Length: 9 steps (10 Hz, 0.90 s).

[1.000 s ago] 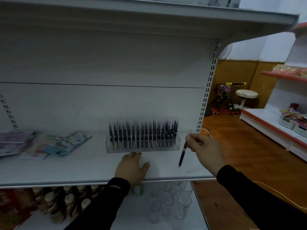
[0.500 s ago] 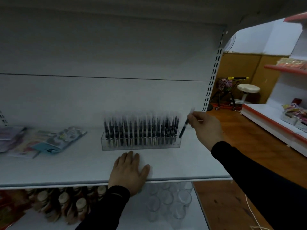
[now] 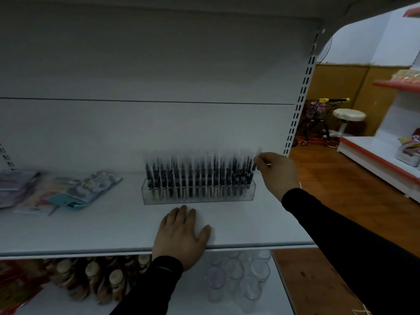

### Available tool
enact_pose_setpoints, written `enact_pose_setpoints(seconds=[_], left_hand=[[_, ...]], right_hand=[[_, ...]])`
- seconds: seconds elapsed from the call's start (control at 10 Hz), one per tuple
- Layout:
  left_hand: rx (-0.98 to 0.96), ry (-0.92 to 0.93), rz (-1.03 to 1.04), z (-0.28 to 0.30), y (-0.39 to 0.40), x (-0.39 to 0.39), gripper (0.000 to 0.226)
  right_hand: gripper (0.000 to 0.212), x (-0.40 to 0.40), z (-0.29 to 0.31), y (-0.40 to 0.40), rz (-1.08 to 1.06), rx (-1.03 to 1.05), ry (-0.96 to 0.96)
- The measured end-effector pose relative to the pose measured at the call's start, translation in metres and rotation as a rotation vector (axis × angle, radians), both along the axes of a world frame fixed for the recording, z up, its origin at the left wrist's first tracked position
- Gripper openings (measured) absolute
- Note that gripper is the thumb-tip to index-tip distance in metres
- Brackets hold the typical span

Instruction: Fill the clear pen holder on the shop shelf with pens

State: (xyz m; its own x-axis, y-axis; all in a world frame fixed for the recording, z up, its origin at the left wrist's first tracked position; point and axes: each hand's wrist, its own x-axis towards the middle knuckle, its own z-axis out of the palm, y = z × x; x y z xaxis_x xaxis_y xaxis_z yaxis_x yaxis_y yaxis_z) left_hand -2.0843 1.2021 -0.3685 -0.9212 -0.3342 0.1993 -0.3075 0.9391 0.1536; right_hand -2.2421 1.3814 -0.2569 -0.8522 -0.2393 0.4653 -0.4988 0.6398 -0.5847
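Head view: the right hand pinches a pen at the right end of the clear pen holder, which stands on the white shelf; the left hand rests flat, fingers straight, before it.

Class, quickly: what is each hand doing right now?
Left hand: open, flat on the white shelf.
Right hand: pinching a dark clear-capped pen.
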Motion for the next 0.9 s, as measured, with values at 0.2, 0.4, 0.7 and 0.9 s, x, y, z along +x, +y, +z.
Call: enact_pose_setpoints(seconds=[0.2,0.4,0.7,0.9], left_hand=[[0.014,0.005,-0.002,-0.001,0.000,0.000,0.099],[0.006,-0.007,-0.007,0.000,0.000,0.001,0.098],[0.022,-0.006,-0.013,0.001,0.001,0.001,0.099],[0.016,0.038,0.012,-0.009,-0.001,0.000,0.088]], right_hand=[[0.029,0.003,-0.010,-0.003,-0.002,0.096,-0.015],[0.028,0.002,-0.014,-0.002,-0.017,0.085,-0.006],[0.034,0.003,-0.011,0.003,-0.009,0.047,-0.036],[0.040,0.015,0.014,0.014,0.047,-0.056,-0.017]])
